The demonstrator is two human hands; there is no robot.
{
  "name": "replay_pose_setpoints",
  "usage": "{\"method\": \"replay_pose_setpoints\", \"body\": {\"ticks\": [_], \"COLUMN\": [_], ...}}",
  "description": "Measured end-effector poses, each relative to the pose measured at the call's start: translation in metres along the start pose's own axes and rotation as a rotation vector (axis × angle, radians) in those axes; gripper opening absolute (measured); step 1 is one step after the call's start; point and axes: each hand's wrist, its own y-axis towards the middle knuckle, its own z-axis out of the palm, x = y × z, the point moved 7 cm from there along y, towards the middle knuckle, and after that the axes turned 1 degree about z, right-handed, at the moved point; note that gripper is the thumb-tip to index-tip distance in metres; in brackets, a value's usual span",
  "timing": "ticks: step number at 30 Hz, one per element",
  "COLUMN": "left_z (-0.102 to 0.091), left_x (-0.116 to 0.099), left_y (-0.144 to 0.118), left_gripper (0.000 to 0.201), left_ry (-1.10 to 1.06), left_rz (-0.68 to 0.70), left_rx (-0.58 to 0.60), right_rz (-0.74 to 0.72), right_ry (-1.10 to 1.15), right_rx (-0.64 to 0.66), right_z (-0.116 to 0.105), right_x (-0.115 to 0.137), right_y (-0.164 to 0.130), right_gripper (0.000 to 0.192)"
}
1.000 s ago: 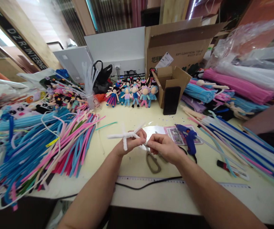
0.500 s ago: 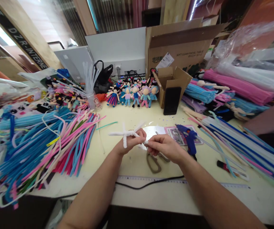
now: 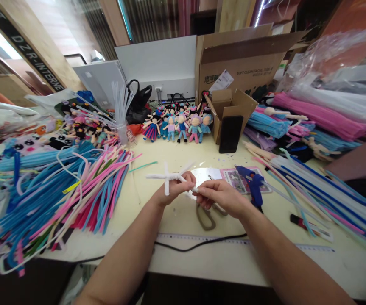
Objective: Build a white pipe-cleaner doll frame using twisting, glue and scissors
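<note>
A white pipe-cleaner figure (image 3: 171,177) with several fuzzy limbs is held above the middle of the table. My left hand (image 3: 179,186) is closed round it, and its limbs stick out to the left and upward. The fingertips of my right hand (image 3: 216,195) pinch the figure's right end, close against my left fingers. Just below my right hand lie scissors (image 3: 205,218), their blades mostly hidden by the hand. A blue glue gun (image 3: 251,184) lies right of my right hand, partly over a pink-edged picture card (image 3: 233,180).
Bundles of coloured pipe cleaners (image 3: 52,190) cover the left side; more strips (image 3: 313,190) lie on the right. Finished small dolls (image 3: 182,125) stand at the back beside a black phone (image 3: 230,134) and cardboard boxes (image 3: 233,63). A ruler (image 3: 202,239) and black cable (image 3: 195,248) cross the front.
Almost nothing differs. Both hands keep their hold on the white pipe-cleaner figure, which has shifted very slightly; the view has moved a touch.
</note>
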Motion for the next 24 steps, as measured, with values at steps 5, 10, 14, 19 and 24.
{"method": "replay_pose_setpoints", "body": {"ticks": [5,10,14,19,24], "left_z": [0.0013,0.0016,0.0018,0.0033,0.0048], "left_x": [0.0048,0.0095,0.0108,0.01,0.0083], "left_y": [-0.0008,-0.0009,-0.0009,-0.0014,-0.0019], "left_gripper": [0.026,0.025,0.027,0.029,0.03], "left_ry": [0.001,-0.006,-0.013,-0.01,-0.024], "left_rz": [-0.05,-0.069,-0.072,-0.073,-0.066], "left_rx": [0.013,0.046,0.067,0.081,0.096], "right_rz": [0.041,0.056,0.061,0.064,0.07], "right_ry": [-0.027,0.002,0.006,0.0,-0.017], "right_rx": [0.027,0.044,0.051,0.053,0.052], "right_z": [-0.0005,0.0001,0.0002,0.0008,0.0023], "right_x": [-0.0045,-0.0087,-0.0092,-0.0083,-0.0072], "right_y": [0.0005,0.0004,-0.0005,-0.0013,-0.0016], "right_gripper": [0.035,0.035,0.034,0.034,0.031]}}
